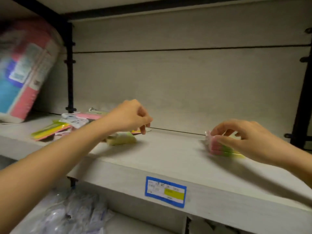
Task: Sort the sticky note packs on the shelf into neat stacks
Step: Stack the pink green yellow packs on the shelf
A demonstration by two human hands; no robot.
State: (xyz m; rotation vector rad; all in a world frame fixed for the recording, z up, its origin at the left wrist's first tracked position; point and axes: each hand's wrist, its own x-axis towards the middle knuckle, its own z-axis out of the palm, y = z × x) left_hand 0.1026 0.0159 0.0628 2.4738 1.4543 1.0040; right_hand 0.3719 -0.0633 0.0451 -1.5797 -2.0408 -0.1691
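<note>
On the right of the pale shelf (160, 154) stands a small stack of pink and green sticky note packs (219, 146). My right hand (243, 137) grips its top with curled fingers. My left hand (133, 115) hovers over the middle of the shelf with curled fingers, just above a pale green pack (124, 140); a sliver of an orange and yellow pack (135, 131) shows under its fingertips, and I cannot tell whether the fingers pinch it. A loose heap of pink, yellow and white packs (67, 124) lies to the left, partly hidden by my forearm.
A large pink and blue wrapped bundle (23, 71) leans at the far left of the shelf. Black metal uprights (70, 68) frame the bay. A blue price label (165, 191) sticks to the shelf's front edge. Clear plastic bags (70, 213) lie on the shelf below.
</note>
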